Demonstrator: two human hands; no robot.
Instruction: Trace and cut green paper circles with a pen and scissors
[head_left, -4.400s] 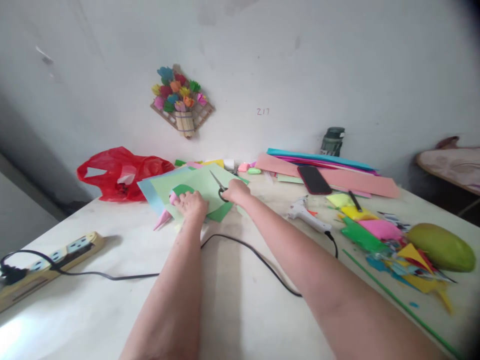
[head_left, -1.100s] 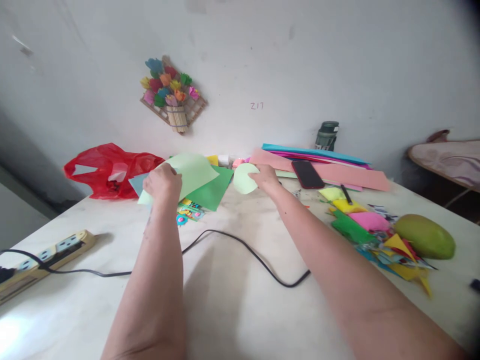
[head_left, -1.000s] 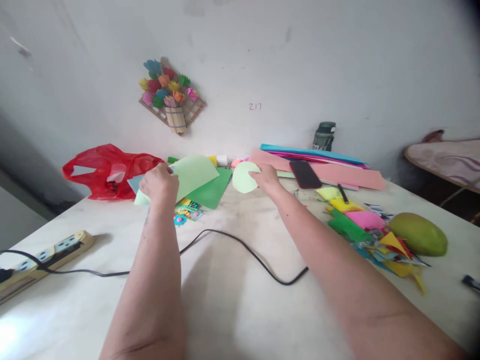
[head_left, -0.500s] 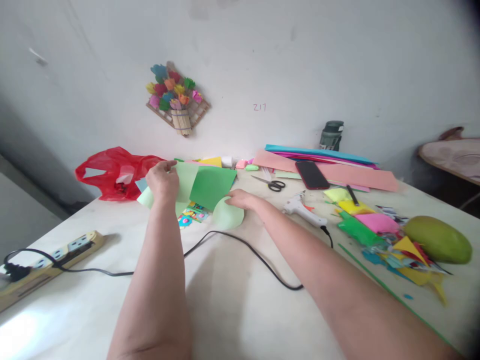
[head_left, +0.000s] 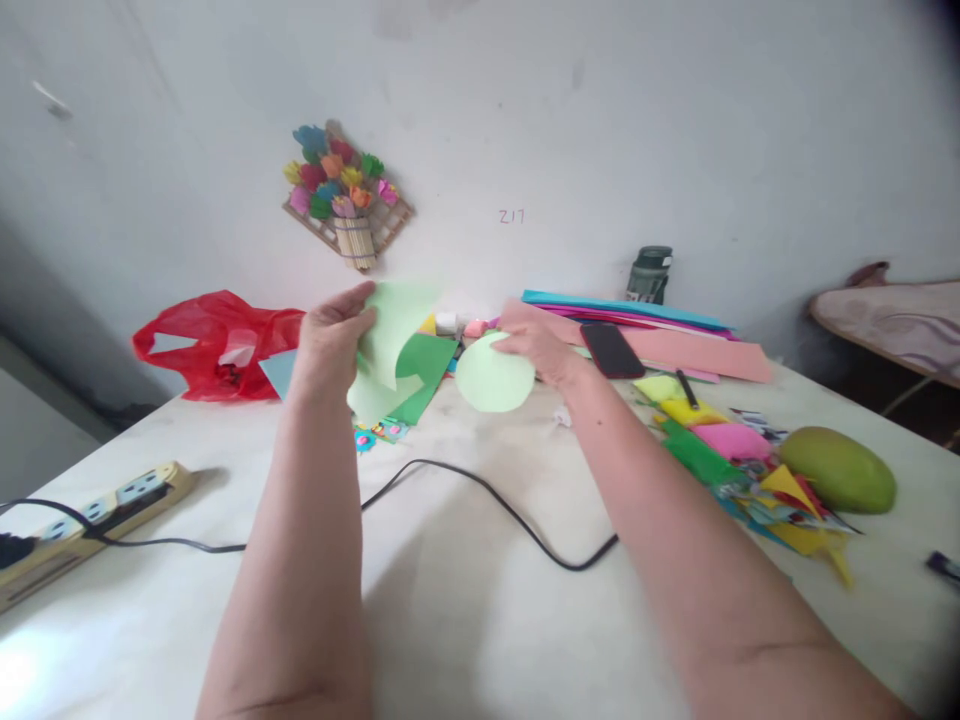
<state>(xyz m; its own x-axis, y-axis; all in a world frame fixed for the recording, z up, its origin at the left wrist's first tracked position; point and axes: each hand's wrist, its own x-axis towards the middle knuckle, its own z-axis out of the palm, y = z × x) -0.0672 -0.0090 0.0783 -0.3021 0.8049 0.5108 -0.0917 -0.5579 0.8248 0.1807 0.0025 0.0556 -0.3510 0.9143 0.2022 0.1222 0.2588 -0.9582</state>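
My left hand (head_left: 334,335) is closed on a light green paper sheet (head_left: 390,330), which is raised and curling. Between the fingers and thumb of my right hand (head_left: 544,345) is a light green paper circle (head_left: 495,375), held up above the table. Behind the sheet lies a darker green sheet of paper (head_left: 429,375), partly covered. Small colourful paper pieces (head_left: 379,433), one a blue flower with a pink centre, rest just in front of it. My right hand and forearm hide the scissors and most of the glue gun.
A red plastic bag (head_left: 202,345) sits at the left, behind a power strip (head_left: 97,520). A black cable (head_left: 487,485) crosses the table. At the right are a phone (head_left: 611,350), stacked coloured paper (head_left: 697,345), clay packets (head_left: 731,442), paper scraps (head_left: 802,510) and a green fruit (head_left: 838,470).
Both hands have lifted their light green papers. My right hand moved right and up with the circle, while the sheet in my left hand rose and curled.
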